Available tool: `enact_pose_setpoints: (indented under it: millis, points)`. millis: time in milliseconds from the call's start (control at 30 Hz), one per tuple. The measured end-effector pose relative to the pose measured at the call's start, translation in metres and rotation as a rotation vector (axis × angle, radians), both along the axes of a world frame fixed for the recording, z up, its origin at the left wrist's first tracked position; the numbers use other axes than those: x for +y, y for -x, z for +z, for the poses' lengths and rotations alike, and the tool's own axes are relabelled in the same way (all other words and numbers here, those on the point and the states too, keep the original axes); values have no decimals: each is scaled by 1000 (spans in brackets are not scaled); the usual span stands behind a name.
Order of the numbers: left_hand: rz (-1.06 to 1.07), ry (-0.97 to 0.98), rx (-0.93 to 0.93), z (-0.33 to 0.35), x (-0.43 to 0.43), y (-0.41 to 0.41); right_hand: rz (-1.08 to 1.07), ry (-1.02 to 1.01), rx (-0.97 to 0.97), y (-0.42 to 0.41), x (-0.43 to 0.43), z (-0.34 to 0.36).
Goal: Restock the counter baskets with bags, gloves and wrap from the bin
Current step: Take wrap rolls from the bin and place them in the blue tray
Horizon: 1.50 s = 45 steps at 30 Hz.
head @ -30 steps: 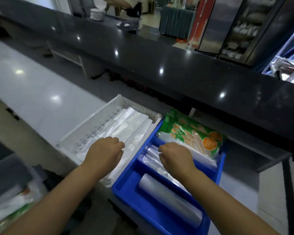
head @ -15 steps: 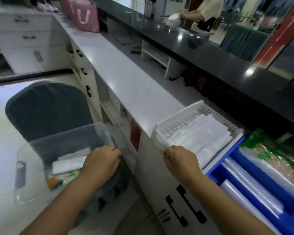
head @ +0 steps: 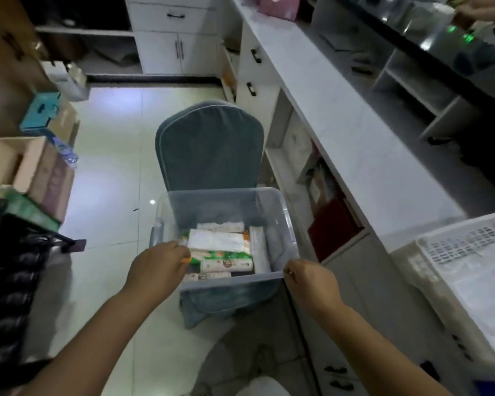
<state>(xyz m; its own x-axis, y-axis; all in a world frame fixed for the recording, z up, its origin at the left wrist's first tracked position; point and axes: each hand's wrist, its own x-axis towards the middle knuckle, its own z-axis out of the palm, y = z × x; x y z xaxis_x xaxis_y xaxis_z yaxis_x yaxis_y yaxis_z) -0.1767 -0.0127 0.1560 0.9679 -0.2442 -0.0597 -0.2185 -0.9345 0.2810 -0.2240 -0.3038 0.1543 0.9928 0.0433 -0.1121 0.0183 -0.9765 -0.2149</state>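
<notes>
My view has swung off the long white surface (head: pixel 363 144) and its white perforated plastic basket (head: pixel 466 238), now at the right edge, down to the grey-green padded chair (head: pixel 209 147). The clear plastic storage bin (head: pixel 277 221) sits on its seat, holding white and green packets (head: pixel 220 250). So I judge I'm back for more stock. My left hand (head: pixel 157 267) curls loosely over the bin's near left rim; my right hand (head: pixel 309 281) pinches its near right corner.
</notes>
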Motion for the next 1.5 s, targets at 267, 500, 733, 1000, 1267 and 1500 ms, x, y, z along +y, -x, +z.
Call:
enact_pose_setpoints:
  millis: [267, 500, 733, 1000, 1267, 1500]
  points:
    - [131, -43, 119, -45, 27, -34, 73, -42, 225, -90, 20, -80]
    - [217, -44, 181, -91, 31, -92, 114, -26, 495, -176, 29, -171]
    - [263, -65, 235, -134, 24, -128, 230, 142, 606, -218, 37, -268]
    - [280, -58, 322, -178, 25, -126, 337, 259, 647, -222, 37, -347]
    - [327, -16, 325, -196, 13, -125, 391, 194, 604, -231, 29, -357]
    - [206, -36, 322, -189, -15, -133, 547, -21, 558, -229, 24, -306]
